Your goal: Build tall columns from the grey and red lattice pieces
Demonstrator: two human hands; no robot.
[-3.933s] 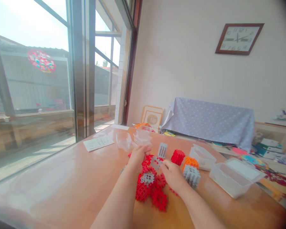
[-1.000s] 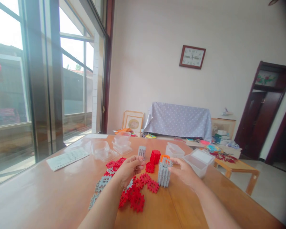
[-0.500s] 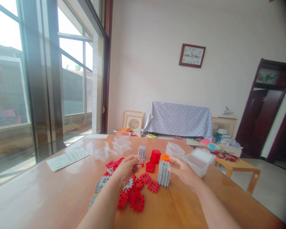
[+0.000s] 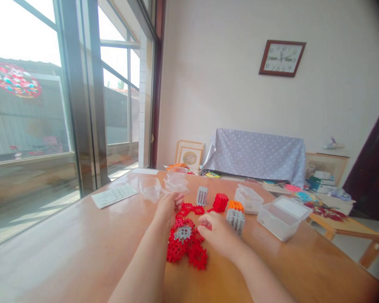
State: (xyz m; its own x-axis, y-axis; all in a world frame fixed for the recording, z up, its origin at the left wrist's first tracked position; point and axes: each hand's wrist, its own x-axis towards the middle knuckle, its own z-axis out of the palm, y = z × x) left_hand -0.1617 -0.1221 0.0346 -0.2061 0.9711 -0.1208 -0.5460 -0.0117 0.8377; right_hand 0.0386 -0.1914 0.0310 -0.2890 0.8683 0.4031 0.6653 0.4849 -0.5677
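A pile of red gear-shaped plastic pieces (image 4: 198,256) lies on the wooden table between my forearms, with a grey gear-shaped piece (image 4: 182,232) on top. My left hand (image 4: 168,208) is cupped at the pile's left edge, its fingers loosely bent and apart; no piece shows in it. Over the right side of the pile hovers my right hand (image 4: 216,231), thumb and fingers curved and apart, with nothing visible between them. Behind it stands a grey stack (image 4: 236,219) topped by orange pieces (image 4: 236,205), partly hidden by that hand. A red stack (image 4: 220,202) and another grey stack (image 4: 202,196) stand farther back.
Clear plastic containers (image 4: 150,188) sit at the back left, beside a printed sheet (image 4: 114,195). Two more clear boxes stand to the right, one (image 4: 278,223) with its lid tilted open. A low wooden stool (image 4: 350,225) is beyond the table's right edge.
My right hand has left the grey-and-orange stack and moved left to the pile. The loose pieces are gathered closer together beside my left hand. The view has turned left.
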